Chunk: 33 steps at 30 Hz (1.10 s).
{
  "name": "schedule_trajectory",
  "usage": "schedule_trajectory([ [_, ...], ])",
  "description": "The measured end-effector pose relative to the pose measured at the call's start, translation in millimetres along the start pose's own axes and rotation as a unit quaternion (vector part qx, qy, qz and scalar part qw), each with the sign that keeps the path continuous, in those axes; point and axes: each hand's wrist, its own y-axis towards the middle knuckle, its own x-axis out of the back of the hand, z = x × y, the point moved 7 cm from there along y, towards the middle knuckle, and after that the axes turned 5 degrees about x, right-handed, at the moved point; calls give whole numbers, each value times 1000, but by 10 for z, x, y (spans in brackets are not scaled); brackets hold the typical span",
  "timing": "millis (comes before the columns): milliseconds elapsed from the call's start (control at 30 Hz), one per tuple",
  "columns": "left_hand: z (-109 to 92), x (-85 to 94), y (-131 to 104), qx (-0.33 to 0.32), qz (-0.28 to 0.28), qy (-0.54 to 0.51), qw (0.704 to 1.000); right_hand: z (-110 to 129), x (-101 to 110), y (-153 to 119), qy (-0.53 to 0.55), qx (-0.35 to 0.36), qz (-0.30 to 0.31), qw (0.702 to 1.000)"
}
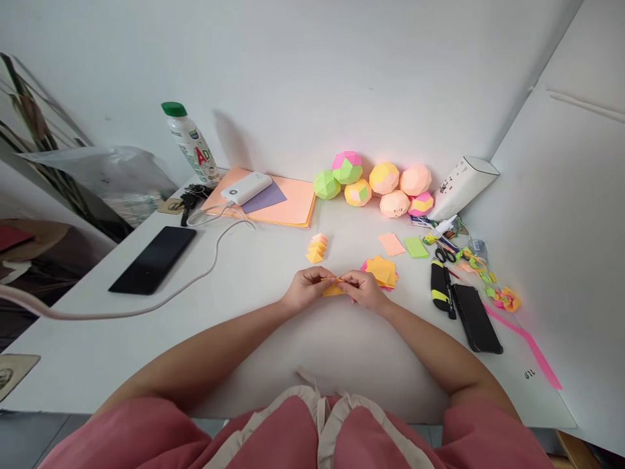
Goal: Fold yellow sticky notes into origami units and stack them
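Observation:
Between my two hands is a small piece of orange-yellow paper [334, 290], partly covered by my fingers. My left hand [307, 286] pinches its left side, and my right hand [362, 288] pinches its right side. Just beyond my right hand lies a loose stack of orange and pink paper pieces [381, 271]. Past my left hand stands a short row of folded orange and peach paper pieces [317, 248]. A peach paper stack [391, 244] and a green paper stack [416, 247] lie farther back on the white table [263, 273].
Several faceted paper balls [347, 168] sit against the wall. To the left are a tablet [153, 260], a power bank [247, 188] with a cable, and a bottle [193, 146]. Scissors [445, 255], a box cutter [439, 286] and a phone [476, 318] lie on the right.

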Motion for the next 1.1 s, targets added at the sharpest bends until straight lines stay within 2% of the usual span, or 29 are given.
schedule_trajectory([
  [367,33,12,4,13,-4,-18,1000,14,2,-13,19,-5,7,1000],
  [600,7,-37,-20,49,11,27,998,35,-15,-16,28,7,18,999],
  [900,82,-35,-23,42,-2,60,997,-34,17,-13,94,-19,13,995],
  [1100,8,-55,-37,23,19,99,995,-44,26,8,127,-20,17,992],
])
